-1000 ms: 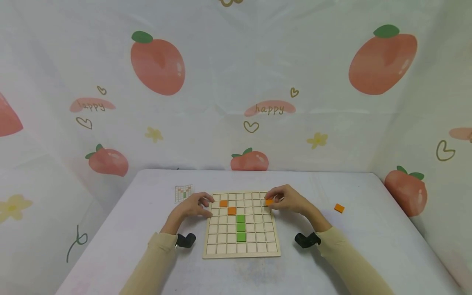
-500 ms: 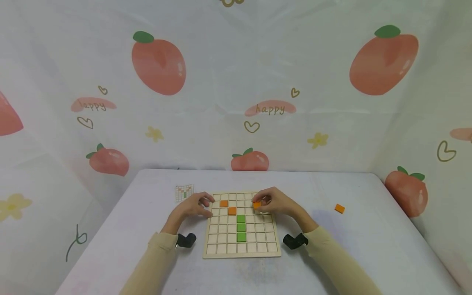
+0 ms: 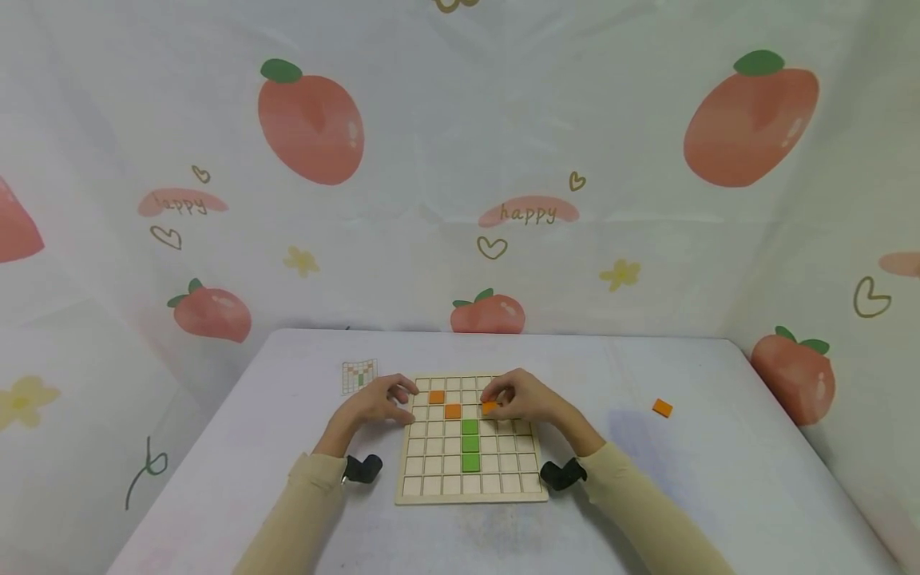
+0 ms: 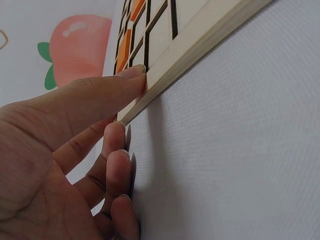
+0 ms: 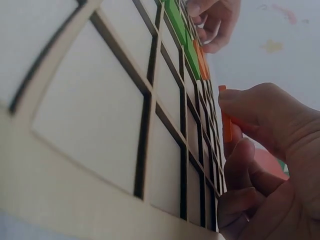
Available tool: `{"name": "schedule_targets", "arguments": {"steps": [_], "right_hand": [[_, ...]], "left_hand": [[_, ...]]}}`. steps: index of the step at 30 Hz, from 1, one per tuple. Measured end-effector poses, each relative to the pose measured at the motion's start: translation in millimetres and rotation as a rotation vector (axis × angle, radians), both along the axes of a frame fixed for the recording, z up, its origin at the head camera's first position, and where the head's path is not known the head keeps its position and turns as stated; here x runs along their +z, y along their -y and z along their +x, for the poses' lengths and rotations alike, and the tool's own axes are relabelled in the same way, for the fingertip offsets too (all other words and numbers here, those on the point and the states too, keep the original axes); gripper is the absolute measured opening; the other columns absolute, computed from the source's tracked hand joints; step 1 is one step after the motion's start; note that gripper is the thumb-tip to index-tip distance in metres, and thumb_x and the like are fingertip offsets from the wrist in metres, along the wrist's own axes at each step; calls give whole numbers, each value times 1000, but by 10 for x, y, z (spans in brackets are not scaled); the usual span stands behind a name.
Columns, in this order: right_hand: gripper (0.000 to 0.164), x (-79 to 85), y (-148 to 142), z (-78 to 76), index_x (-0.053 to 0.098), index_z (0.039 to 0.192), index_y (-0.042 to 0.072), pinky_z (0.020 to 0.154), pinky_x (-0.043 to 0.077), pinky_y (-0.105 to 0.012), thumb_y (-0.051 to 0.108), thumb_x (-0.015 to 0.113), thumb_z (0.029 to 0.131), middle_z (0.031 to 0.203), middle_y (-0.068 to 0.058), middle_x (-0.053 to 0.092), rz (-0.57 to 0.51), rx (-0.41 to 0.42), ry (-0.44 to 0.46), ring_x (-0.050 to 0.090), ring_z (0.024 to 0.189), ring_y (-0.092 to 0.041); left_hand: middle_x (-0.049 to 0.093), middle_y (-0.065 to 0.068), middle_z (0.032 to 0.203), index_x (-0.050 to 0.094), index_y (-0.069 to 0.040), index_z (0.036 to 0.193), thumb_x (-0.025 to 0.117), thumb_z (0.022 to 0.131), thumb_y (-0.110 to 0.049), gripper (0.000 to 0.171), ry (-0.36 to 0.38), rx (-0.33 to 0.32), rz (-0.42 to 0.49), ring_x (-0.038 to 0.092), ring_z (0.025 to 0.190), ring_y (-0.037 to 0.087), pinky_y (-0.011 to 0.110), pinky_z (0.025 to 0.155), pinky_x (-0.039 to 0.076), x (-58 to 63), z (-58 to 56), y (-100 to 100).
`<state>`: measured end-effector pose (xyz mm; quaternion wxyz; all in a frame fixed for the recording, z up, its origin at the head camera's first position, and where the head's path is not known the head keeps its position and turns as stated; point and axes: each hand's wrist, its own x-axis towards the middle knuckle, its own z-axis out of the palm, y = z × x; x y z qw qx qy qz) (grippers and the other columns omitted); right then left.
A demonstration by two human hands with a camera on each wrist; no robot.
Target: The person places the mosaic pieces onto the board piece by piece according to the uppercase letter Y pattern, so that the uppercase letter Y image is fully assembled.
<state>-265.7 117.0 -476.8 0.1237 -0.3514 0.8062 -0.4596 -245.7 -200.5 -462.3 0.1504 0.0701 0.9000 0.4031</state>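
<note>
A wooden grid board (image 3: 438, 483) lies on the table, with orange tiles (image 3: 437, 397) and a column of green tiles (image 3: 470, 443) in its cells. My left hand (image 3: 377, 401) rests at the board's left edge. In the left wrist view its thumb (image 4: 120, 87) touches the rim, while loosely bent fingers lie beside the edge. Between thumb and fingers, my right hand (image 3: 528, 397) pinches an orange tile (image 5: 227, 117). This tile is just over the board, up and right of the top green tile; whether it touches the cell is hidden.
Another orange tile (image 3: 662, 408) lies on the table to the right. A small card with a printed coloured grid (image 3: 359, 377) lies beyond my left hand. Behind the table (image 3: 719, 495) hangs a fruit-patterned cloth (image 3: 402, 200).
My right hand has carried the orange tile leftward from the board's upper right edge, and slightly nearer, toward the green column. My left hand has stayed at the left edge.
</note>
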Motion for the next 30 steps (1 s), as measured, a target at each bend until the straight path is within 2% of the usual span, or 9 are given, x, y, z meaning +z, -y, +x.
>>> {"name": "schedule_targets", "arguments": {"steps": [15,23,30], "right_hand": [[18,-4,92,-1,76,101,4,65,44,-26,6,81,84,91,-2,69,70,-40,1,53,72,-11],[20,1,81,16,77,103,4,67,48,-28,6,82,84,97,-2,71,81,-48,-21,56,75,-13],[19,2,83,16,77,102,4,67,48,-28,6,82,84,97,-2,71,81,-49,-24,56,75,-14]], "left_hand": [[59,6,96,68,-7,115,88,74,-4,45,-2,7,2,53,87,23,38,79,44,-1,-2,-7],[57,7,95,68,-5,114,88,74,0,45,-9,1,27,50,84,22,35,72,44,-34,-20,8],[57,7,97,68,-6,115,88,74,-1,46,0,7,25,51,85,23,35,73,44,-39,-21,7]]}}
